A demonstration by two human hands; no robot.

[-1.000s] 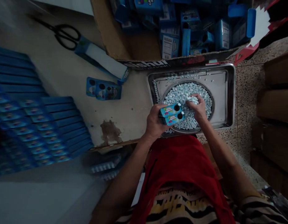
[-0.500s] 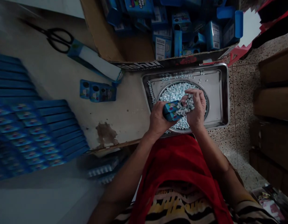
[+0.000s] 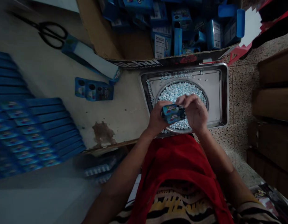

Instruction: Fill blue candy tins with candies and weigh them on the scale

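Two small blue printed candy boxes (image 3: 172,113) sit side by side in my left hand (image 3: 157,118), which is closed around their left end. My right hand (image 3: 196,113) is at their right end, palm showing, its fingers bent over the top and apart from the palm. A few white candies show at its fingertips; the palm holds none that I can see. Below both hands is a round metal bowl (image 3: 207,107) with many pale blue and white candies (image 3: 181,89). It stands in a rectangular steel tray (image 3: 216,121), where loose candies lie along the edges.
A cardboard box (image 3: 132,46) full of blue boxes stands behind the tray. Black scissors (image 3: 52,34), a long blue-and-white carton (image 3: 92,59) and several small blue boxes (image 3: 94,89) lie on the table (image 3: 125,124). Stacked blue boxes (image 3: 38,130) are at left, brown cartons (image 3: 272,105) at right.
The candies heaped in my right palm have gone from it, and its fingers have come over the boxes' right end. My left hand still holds both boxes.
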